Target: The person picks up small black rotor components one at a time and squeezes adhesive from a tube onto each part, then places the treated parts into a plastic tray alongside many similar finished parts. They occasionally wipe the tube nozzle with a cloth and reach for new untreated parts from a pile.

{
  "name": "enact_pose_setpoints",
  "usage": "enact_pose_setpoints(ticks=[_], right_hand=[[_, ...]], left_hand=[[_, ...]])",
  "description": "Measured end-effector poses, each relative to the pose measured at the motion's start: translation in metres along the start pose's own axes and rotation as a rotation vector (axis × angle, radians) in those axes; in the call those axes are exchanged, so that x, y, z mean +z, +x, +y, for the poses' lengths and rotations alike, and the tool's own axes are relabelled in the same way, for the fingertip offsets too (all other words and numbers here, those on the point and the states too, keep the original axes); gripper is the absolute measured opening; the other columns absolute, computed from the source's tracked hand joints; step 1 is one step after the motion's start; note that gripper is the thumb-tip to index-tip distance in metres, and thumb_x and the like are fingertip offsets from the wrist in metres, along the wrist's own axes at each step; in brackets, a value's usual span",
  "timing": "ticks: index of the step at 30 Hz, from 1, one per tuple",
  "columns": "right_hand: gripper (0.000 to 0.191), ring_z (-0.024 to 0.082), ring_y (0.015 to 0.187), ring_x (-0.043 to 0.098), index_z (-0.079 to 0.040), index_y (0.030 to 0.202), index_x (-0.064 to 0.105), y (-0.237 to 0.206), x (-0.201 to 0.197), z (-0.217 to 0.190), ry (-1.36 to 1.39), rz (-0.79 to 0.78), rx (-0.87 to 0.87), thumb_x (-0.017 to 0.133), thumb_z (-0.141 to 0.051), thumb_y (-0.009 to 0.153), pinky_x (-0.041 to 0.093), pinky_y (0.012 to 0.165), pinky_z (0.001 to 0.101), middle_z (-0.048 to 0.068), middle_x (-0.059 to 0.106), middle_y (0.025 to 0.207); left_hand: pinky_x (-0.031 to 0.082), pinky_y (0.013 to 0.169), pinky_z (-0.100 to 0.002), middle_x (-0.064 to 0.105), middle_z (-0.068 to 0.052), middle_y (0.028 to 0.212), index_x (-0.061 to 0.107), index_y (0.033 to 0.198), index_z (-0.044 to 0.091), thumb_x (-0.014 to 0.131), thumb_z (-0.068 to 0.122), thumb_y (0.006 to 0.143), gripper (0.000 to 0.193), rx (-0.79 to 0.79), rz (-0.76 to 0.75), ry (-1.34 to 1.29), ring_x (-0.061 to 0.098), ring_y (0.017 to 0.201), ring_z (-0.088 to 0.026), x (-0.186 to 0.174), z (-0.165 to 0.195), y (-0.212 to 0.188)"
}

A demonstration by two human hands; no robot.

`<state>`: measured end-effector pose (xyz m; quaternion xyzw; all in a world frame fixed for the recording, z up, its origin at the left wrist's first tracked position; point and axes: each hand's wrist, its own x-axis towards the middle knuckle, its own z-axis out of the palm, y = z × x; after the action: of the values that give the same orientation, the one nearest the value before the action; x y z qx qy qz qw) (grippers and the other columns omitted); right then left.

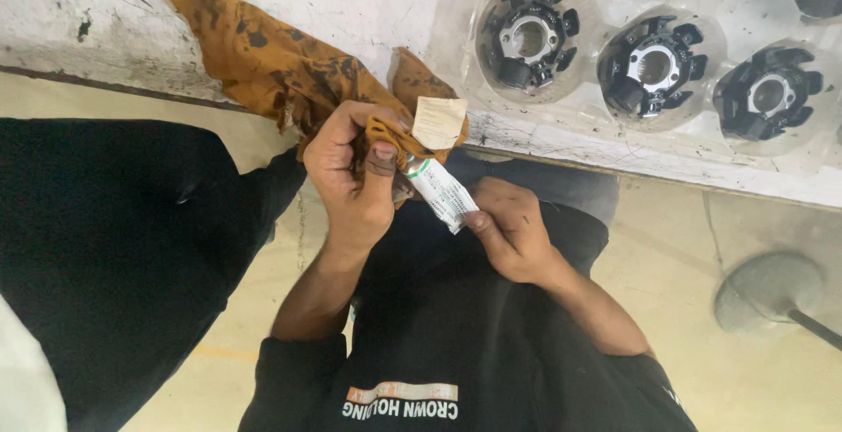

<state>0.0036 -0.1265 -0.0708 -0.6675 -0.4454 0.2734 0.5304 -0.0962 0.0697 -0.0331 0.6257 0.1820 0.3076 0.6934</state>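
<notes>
I am watching the two hands working close to the body. My right hand (513,230) is pinching the tail of a small white tube (441,193), fingers closed on it. My left hand (355,178) is curled shut around the stained rag (281,72) at the tube's nozzle end, at ten o'clock from the right hand; I cannot quite tell whether a cap is under the cloth. Wiping well is calling for a steady tube and a short twist. The bench edge (614,156) is running just beyond, stator parts (653,68) at one o'clock; open floor is lying at four.
</notes>
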Motion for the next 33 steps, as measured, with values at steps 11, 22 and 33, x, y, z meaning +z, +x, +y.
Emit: enact_pose_setpoints(ticks=[11, 22, 33], right_hand=[[0.017, 0.019, 0.09, 0.074, 0.0, 0.101, 0.077, 0.002, -0.007, -0.008, 0.359, -0.12, 0.223, 0.073, -0.013, 0.091, 0.058, 0.082, 0.0321, 0.01, 0.077, 0.097], [0.011, 0.015, 0.083, 0.074, 0.004, 0.097, 0.075, -0.014, 0.003, 0.006, 0.544, -0.054, 0.422, 0.073, -0.007, 0.095, 0.06, 0.075, 0.0282, 0.01, 0.078, 0.089], [0.014, 0.013, 0.077, 0.071, 0.003, 0.091, 0.073, -0.015, 0.008, 0.01, 0.547, -0.05, 0.404, 0.068, -0.006, 0.101, 0.06, 0.074, 0.0277, 0.009, 0.077, 0.085]], left_hand=[[0.051, 0.078, -0.017, 0.068, -0.004, 0.098, 0.062, 0.115, -0.001, 0.064, 0.032, 0.112, 0.033, 0.021, -0.015, 0.047, 0.063, 0.085, -0.005, 0.002, 0.002, 0.001], [0.048, 0.08, -0.016, 0.066, -0.004, 0.101, 0.061, 0.113, -0.002, 0.065, 0.03, 0.113, 0.032, -0.01, -0.031, -0.022, 0.06, 0.088, -0.005, 0.007, -0.002, -0.001], [0.05, 0.084, -0.017, 0.067, -0.006, 0.104, 0.06, 0.117, -0.002, 0.064, 0.024, 0.114, 0.026, -0.033, -0.07, -0.033, 0.063, 0.092, -0.006, 0.011, 0.0, -0.003]])
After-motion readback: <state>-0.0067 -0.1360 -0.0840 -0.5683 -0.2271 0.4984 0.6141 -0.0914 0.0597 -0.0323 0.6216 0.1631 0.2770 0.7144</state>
